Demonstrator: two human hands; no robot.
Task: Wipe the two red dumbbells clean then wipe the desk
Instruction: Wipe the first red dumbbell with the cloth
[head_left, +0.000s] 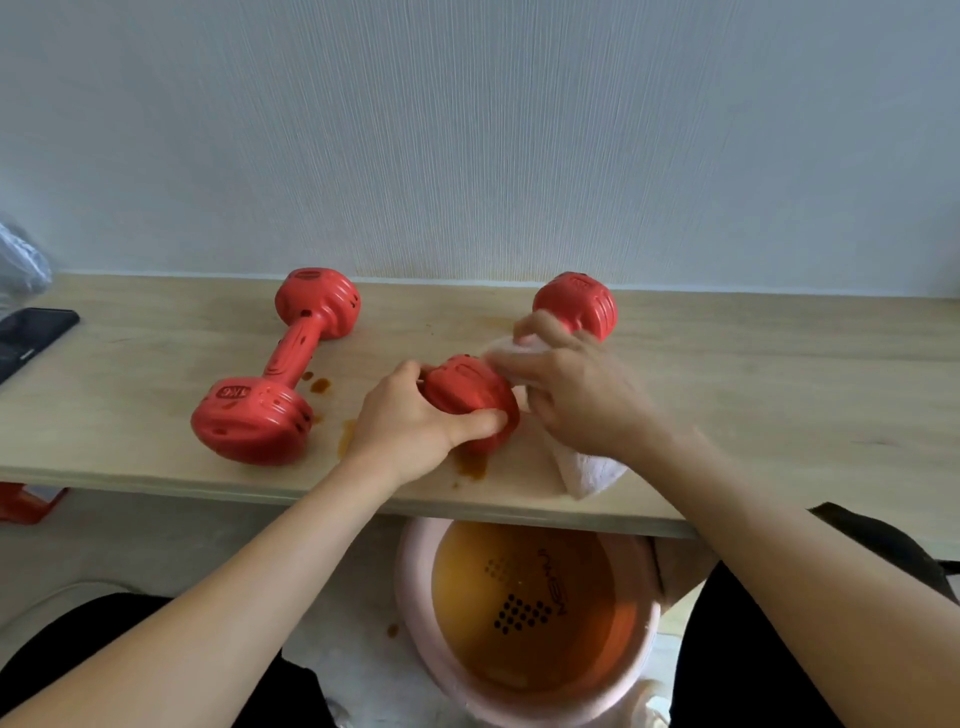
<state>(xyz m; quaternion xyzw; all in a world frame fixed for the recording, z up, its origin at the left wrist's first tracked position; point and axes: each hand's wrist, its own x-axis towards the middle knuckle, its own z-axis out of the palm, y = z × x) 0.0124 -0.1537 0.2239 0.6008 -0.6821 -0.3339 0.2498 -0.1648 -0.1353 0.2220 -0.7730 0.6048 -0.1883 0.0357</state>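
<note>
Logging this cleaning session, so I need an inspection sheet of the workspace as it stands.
Surface: wooden desk, orange-brown stains near the front edge.
Job's things: left dumbbell lying free; right dumbbell being wiped with a white cloth.
Clutter: dark phone at the left edge.
Hands: left hand grips the right dumbbell's near head; right hand holds the cloth.
Cables: nothing seen.
Surroundings: pink basin of orange-brown water below the desk.

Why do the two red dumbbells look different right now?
The left dumbbell lies alone on the desk, untouched; the right dumbbell is held at its near end by the left hand. The left dumbbell's handle shows, with dark spots; the right dumbbell's handle is hidden under the white cloth gripped by the right hand. Both are red.
</note>
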